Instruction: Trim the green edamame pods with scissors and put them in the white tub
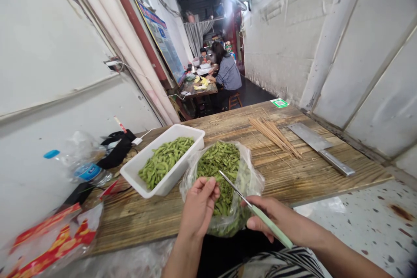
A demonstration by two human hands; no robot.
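My left hand reaches into a clear plastic bag full of green soybean pods, its fingers curled closed among the pods; what they pinch is hidden. My right hand grips scissors with pale green handles, the blades pointing up-left over the bag. Just left of the bag stands a white plastic tub holding more green pods.
All of this rests on a wooden table with a bundle of bamboo skewers, a cleaver, a water bottle, black cables and red-printed bags at the left. A person sits at a far table down the narrow alley.
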